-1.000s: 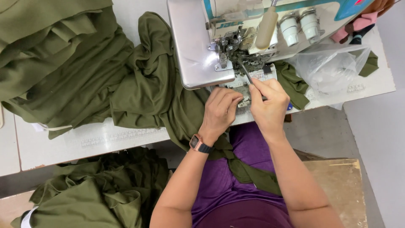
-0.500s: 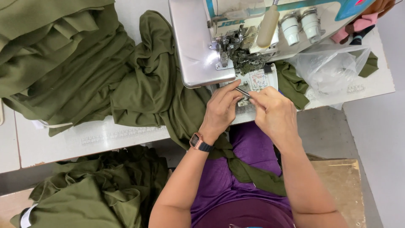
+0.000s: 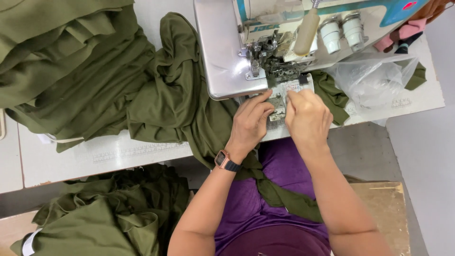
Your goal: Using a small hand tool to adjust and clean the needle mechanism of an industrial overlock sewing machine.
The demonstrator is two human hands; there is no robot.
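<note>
Crowding sewing machine (image 3: 265, 52) front edge: both hands

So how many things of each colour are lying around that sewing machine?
Olive green fabric piles: 3 (heap on the table, piece draped by the machine, heap on the floor)
Clear plastic bags: 1
White thread cones: 2
Pink cloths: 1
Total: 7

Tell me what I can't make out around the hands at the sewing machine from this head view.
- Right hand: its fingers curl under the knuckles, so any grip is hidden.
- Left hand: whatever lies under the fingertips at the front cover plate is too small to tell.
- Needle area: cluttered, thread not visible.
- Sewing machine: top cut off by the frame edge.
</note>
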